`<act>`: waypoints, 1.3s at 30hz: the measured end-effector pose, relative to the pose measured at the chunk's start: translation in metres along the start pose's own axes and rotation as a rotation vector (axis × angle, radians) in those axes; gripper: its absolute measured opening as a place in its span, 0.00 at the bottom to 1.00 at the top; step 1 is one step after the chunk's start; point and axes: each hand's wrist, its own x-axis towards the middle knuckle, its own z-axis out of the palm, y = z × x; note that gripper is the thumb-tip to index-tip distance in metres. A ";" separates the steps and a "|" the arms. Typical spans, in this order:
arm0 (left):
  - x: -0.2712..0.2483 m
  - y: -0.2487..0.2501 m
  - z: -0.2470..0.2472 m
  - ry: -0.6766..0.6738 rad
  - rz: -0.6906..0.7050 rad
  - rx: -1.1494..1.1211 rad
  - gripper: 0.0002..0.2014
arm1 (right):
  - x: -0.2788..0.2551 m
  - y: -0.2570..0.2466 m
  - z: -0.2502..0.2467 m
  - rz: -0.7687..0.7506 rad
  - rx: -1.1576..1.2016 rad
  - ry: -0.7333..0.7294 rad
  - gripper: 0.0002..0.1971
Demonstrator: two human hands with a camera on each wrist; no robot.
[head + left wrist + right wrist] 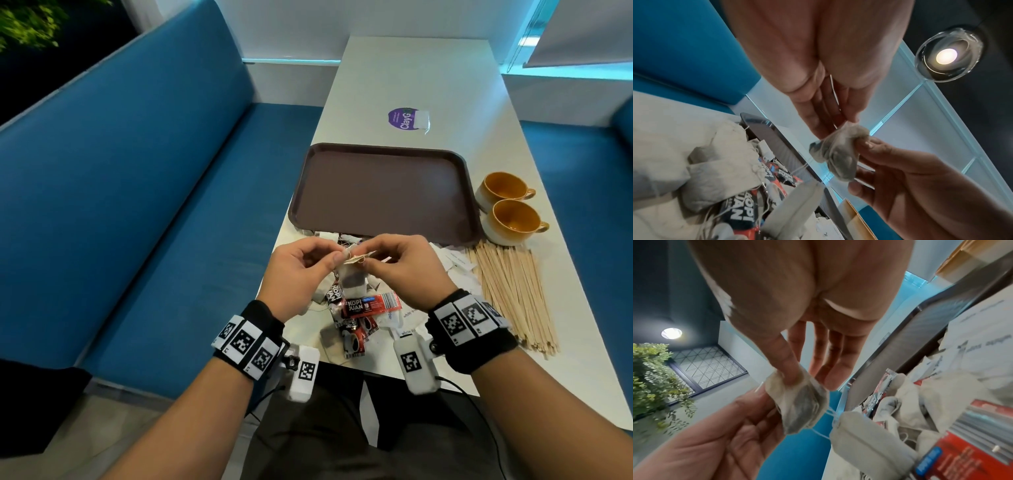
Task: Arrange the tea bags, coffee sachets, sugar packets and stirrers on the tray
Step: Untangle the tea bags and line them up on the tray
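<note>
My left hand (337, 257) and right hand (369, 262) both pinch the top of one tea bag (354, 259) above the pile at the table's near edge. In the left wrist view that tea bag (838, 155) hangs crumpled between the two hands. The right wrist view shows a second tea bag (865, 436) dangling from it by tangled string. Below lie more tea bags and red-and-black coffee sachets (371, 305). White sugar packets (455, 262) and a spread of wooden stirrers (513, 294) lie to the right. The brown tray (387, 148) beyond the pile holds nothing.
Two orange-lined cups (503, 186) (512, 221) stand right of the tray, just behind the stirrers. A purple sticker (407, 119) marks the white table (428, 75) farther back. Blue bench seats (154, 205) run along both sides of the table.
</note>
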 end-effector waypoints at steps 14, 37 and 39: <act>0.000 -0.008 0.012 -0.237 -0.128 -0.150 0.15 | 0.008 -0.009 0.003 -0.068 0.189 0.003 0.12; 0.006 0.001 -0.001 0.013 -0.285 -0.590 0.09 | -0.003 0.019 0.021 0.099 -0.098 -0.092 0.04; 0.008 -0.001 -0.005 0.081 -0.284 -0.580 0.09 | -0.004 0.017 0.015 0.108 -0.080 -0.102 0.05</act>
